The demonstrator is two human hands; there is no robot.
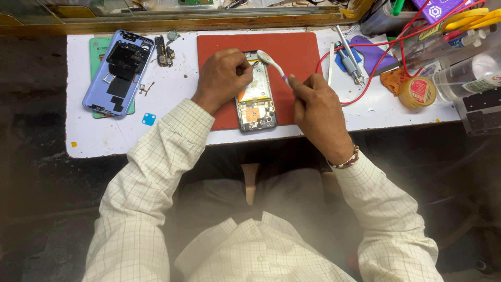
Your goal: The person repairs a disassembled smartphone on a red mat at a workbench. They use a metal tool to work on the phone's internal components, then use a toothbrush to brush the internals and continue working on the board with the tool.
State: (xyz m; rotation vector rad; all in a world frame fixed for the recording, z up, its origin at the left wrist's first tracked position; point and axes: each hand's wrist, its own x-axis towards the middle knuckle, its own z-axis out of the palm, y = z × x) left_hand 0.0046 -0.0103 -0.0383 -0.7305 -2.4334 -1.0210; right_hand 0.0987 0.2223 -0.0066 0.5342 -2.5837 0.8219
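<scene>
Opened phone (254, 102) on red mat (292, 52), left hand (222, 78) pinching its edge; right hand (315, 107) gripping white toothbrush (271, 62)

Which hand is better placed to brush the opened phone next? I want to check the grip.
Right. The right hand holds the white brush, head over the opened phone; the left hand rests on the phone, steadying it.

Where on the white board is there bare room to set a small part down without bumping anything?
Barest: the white board front-left, between the blue square sticker and the left sleeve. A second strip lies front-right, between the right hand and the yellow round tin. The back-right corner is crowded with red wires, bottles and tools.
</scene>
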